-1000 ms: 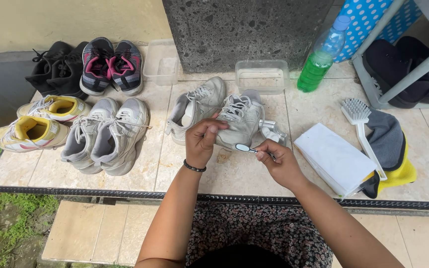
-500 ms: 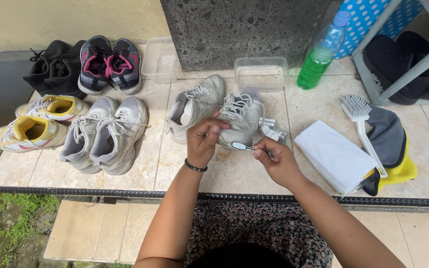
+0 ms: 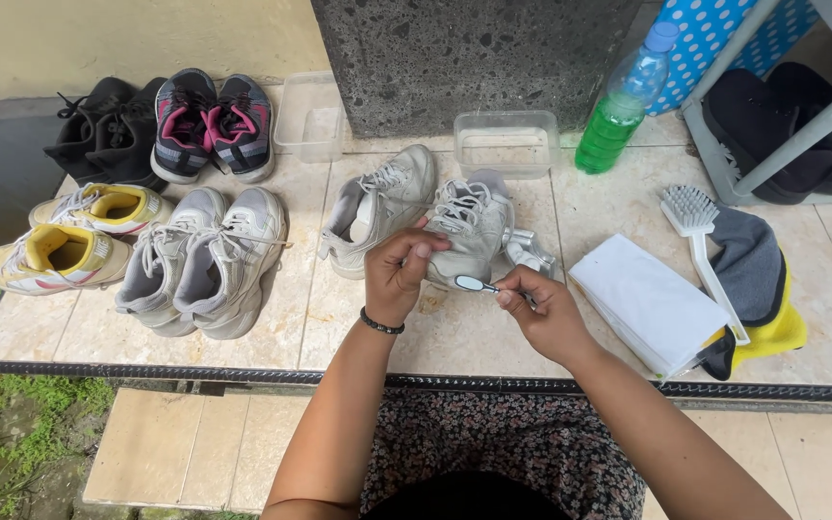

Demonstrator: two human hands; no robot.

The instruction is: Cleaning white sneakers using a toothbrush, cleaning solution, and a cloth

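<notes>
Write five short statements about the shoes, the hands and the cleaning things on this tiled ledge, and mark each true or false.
1. The right hand holds a small brush. True.
2. The left hand rests on the black shoes. False: it touches the grey-white sneaker.
3. The bottle holds green liquid. True.
4. The white scrub brush lies inside the clear tub. False: it lies on the grey and yellow cloths.
5. The yellow-lined sneakers sit at the ledge's left end. True.

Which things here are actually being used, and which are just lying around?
In use: left hand on the grey shoe; right hand holding the small brush.

Lying about: scrub brush, green bottle, white cloth, clear tub, other shoes.
</notes>
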